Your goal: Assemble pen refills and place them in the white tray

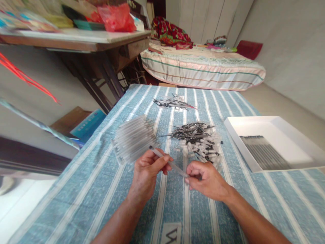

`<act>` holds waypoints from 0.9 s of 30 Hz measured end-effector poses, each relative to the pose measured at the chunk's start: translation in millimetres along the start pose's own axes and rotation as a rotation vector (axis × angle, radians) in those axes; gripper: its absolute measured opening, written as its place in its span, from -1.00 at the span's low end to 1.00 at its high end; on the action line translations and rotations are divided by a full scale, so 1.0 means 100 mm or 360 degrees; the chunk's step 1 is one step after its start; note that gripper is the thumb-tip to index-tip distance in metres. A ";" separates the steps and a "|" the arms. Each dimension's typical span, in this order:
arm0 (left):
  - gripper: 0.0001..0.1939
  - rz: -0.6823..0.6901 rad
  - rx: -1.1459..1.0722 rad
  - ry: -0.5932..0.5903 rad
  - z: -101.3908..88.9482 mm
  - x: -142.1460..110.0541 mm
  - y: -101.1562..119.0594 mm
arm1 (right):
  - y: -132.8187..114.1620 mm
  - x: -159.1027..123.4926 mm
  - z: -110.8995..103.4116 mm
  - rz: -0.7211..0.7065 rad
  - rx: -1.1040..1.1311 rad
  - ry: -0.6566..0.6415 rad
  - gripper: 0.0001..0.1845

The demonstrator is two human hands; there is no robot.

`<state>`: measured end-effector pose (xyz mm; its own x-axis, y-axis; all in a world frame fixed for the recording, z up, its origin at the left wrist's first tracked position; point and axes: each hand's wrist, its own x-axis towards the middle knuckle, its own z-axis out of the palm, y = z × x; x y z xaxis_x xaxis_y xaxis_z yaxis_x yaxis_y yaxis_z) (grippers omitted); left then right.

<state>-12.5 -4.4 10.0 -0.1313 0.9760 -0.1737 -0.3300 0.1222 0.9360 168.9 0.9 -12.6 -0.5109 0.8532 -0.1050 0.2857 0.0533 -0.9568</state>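
Observation:
My left hand (149, 167) is closed around the middle of a translucent pen (179, 169) with a dark upper end. The fingers of my right hand (209, 181) pinch the pen's lower end; whether a small part is also between them I cannot make out. Beyond my left hand lies a stack of clear pen barrels (134, 137). Ahead of my right hand is a heap of black, thin-tipped pen parts (191, 131), with clear pen caps (207, 149) on its near side. To the right, a white box (302, 142) holds a row of pens (262, 154).
A striped blue cloth (122, 210) covers the table. Farther back is a small pile of thin parts (172, 102). A higher desk (101, 42) with a red plastic bag (118, 18) stands at the left, and a bed (203, 67) beyond the table.

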 end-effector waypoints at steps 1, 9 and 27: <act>-0.87 -0.0014 -0.0007 -0.0016 -0.01 0.00 0.01 | 0.01 0.00 0.01 0.0020 0.0072 0.0005 -0.89; -0.90 -0.0049 0.0001 -0.0111 -0.05 0.00 0.00 | 0.07 0.00 0.09 -0.0109 0.0176 0.0161 -0.91; -0.87 -0.0064 0.0050 -0.0069 0.00 0.03 -0.09 | 0.10 0.04 0.11 -0.0267 -0.0282 0.0222 -0.84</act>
<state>-10.2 -3.1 0.8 -0.0774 0.9770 -0.1987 -0.3048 0.1665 0.9377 160.7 -0.4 -25.6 -0.4500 0.8873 0.1010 0.3501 0.2794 -0.8941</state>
